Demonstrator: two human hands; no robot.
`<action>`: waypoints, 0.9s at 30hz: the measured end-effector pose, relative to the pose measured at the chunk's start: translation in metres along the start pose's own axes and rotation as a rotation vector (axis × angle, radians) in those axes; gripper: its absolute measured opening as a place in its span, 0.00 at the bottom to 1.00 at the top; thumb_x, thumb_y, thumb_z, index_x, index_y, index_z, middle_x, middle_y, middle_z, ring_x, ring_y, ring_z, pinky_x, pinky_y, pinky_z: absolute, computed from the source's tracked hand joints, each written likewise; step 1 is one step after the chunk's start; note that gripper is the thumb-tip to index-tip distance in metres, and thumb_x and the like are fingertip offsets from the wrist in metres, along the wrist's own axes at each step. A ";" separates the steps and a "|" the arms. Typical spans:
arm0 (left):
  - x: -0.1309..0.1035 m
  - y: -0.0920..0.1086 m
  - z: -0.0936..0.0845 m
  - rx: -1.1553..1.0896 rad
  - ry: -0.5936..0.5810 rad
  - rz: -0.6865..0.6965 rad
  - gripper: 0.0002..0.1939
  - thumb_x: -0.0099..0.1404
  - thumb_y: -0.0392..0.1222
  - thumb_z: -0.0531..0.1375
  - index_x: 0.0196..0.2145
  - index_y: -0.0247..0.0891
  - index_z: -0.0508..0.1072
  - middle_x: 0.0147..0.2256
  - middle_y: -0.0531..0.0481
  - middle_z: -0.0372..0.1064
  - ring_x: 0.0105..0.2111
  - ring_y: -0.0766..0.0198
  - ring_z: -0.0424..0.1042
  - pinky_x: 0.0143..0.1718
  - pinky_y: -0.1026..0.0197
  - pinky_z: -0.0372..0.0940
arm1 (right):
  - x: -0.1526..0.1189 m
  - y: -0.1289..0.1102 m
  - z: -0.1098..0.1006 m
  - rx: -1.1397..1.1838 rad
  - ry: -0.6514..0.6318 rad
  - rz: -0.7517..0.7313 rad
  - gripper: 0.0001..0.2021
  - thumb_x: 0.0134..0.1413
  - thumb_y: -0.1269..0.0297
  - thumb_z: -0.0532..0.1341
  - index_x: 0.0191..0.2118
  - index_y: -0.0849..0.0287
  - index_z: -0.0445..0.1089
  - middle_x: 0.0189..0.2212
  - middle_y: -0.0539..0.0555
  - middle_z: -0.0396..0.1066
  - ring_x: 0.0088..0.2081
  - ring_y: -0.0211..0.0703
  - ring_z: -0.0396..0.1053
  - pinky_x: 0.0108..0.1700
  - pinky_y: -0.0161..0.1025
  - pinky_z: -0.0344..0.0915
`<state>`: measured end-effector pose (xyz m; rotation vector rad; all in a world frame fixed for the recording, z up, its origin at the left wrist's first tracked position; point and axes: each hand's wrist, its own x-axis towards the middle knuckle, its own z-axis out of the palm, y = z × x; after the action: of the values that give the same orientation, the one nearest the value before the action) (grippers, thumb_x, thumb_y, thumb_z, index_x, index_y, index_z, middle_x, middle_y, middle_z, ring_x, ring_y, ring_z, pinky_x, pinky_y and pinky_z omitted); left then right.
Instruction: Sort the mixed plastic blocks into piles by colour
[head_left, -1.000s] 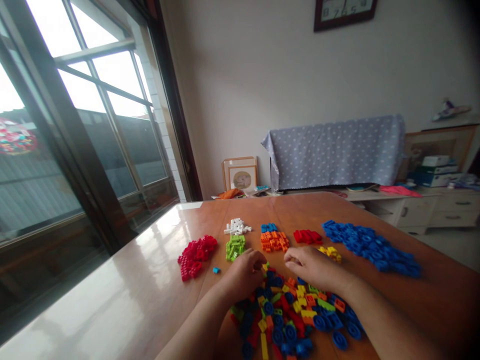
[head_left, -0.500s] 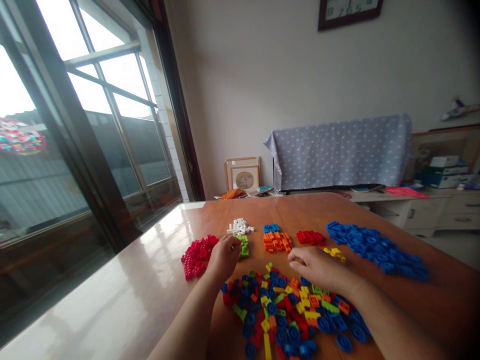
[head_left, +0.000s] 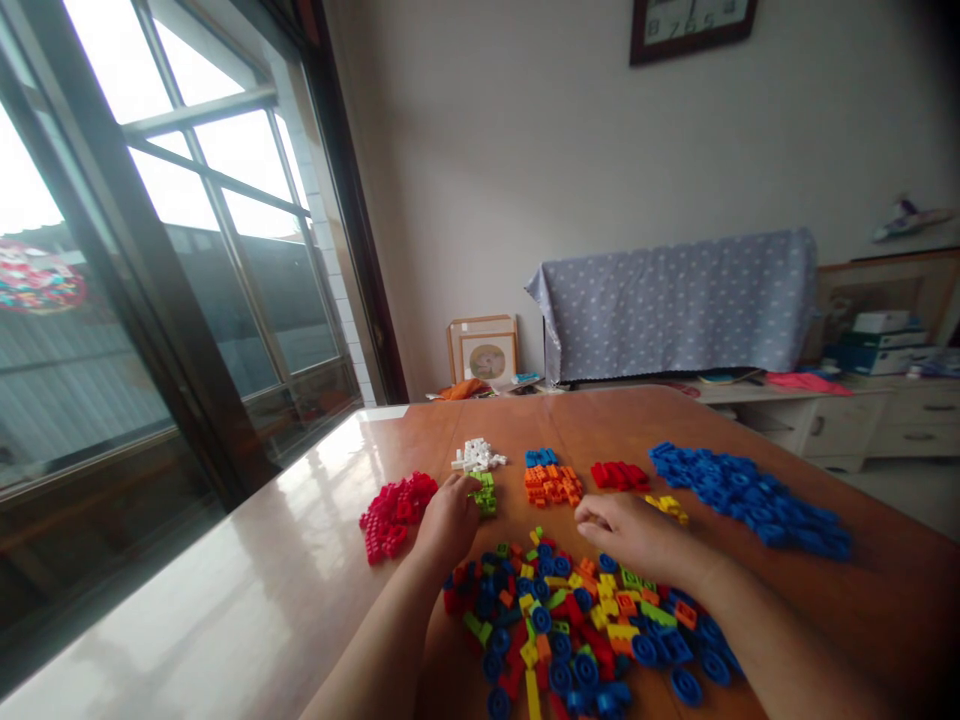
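Note:
My left hand point(head_left: 451, 515) is at the near left side of a small pile of light green building blocks point(head_left: 486, 497). Its fingers bend inward, and whatever lies at the fingertips is hidden. Over the far edge of a mixed heap of colourful blocks point(head_left: 559, 625) hovers my right hand point(head_left: 619, 525), fingers curled closed; I cannot make out anything in them. Yellow blocks point(head_left: 669, 508) sit just beyond that hand. Orange blocks point(head_left: 553, 486) lie between the two hands, farther back, with a few blue blocks point(head_left: 541, 457) behind them.
Pinkish-red blocks point(head_left: 394, 515) lie left of my left hand, white ones point(head_left: 478, 456) beyond it. Red blocks point(head_left: 619, 475) and a long pile of blue blocks point(head_left: 750, 498) are at the right. The wooden table point(head_left: 300, 560) reaches toward a cloth-covered object point(head_left: 675, 305).
My left hand has shifted very slightly, its fingers staying at the light green blocks. The right hand keeps its curled pose. The whole view has moved a little.

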<state>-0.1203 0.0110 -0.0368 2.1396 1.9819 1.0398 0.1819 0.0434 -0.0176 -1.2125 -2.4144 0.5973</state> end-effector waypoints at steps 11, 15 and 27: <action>-0.024 0.066 -0.002 -0.006 -0.381 0.422 0.18 0.74 0.48 0.50 0.56 0.50 0.73 0.54 0.50 0.72 0.56 0.54 0.66 0.62 0.49 0.56 | 0.000 -0.004 0.003 -0.022 -0.020 0.010 0.07 0.56 0.62 0.59 0.35 0.56 0.74 0.29 0.52 0.76 0.32 0.42 0.69 0.32 0.34 0.54; -0.028 0.068 -0.001 0.059 -0.459 0.424 0.19 0.74 0.53 0.49 0.55 0.53 0.74 0.50 0.51 0.75 0.58 0.50 0.65 0.63 0.45 0.53 | -0.001 -0.006 0.002 -0.026 -0.012 0.002 0.08 0.57 0.61 0.59 0.35 0.56 0.74 0.29 0.52 0.76 0.32 0.42 0.69 0.31 0.34 0.53; -0.018 0.051 -0.004 0.030 -0.261 0.268 0.18 0.72 0.50 0.52 0.51 0.44 0.76 0.44 0.44 0.73 0.45 0.55 0.70 0.48 0.55 0.65 | 0.000 0.000 0.005 -0.024 -0.013 -0.010 0.07 0.57 0.61 0.58 0.35 0.55 0.73 0.28 0.50 0.75 0.30 0.41 0.69 0.32 0.34 0.53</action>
<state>-0.0774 -0.0159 -0.0183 2.4599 1.6411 0.7118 0.1791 0.0425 -0.0220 -1.2096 -2.4437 0.5769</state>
